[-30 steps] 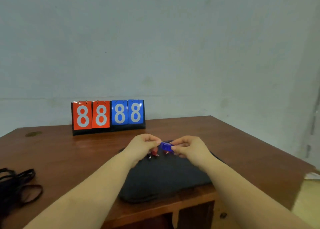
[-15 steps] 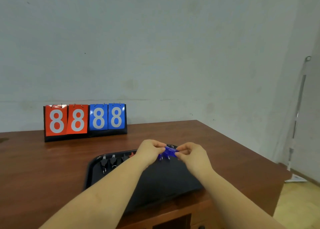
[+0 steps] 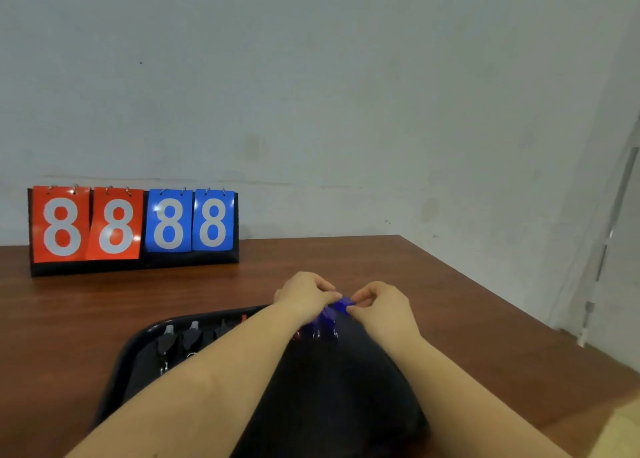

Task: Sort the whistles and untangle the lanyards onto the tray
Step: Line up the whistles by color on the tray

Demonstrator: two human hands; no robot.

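A black tray (image 3: 138, 339) lies on the wooden table in front of me. Over its far edge my left hand (image 3: 304, 294) and my right hand (image 3: 381, 305) meet, and both pinch a blue whistle (image 3: 341, 305) between fingertips. More blue whistles (image 3: 323, 320) sit just below it in the tray, partly hidden by my left wrist. Two black whistles (image 3: 180, 341) with metal clips lie at the tray's far left, and a bit of red (image 3: 243, 319) shows beside them. My forearms cover much of the tray. No lanyard is in view.
A flip scoreboard (image 3: 133, 227) showing red 88 and blue 88 stands at the back left of the table (image 3: 433, 312). The table's right edge runs diagonally, with a pale pole (image 3: 602, 260) leaning on the wall beyond it.
The view swung right, so the scoreboard sits further left and the black cords at the table's left left the picture. Both hands stay pinched on the blue whistle over the tray's far edge.
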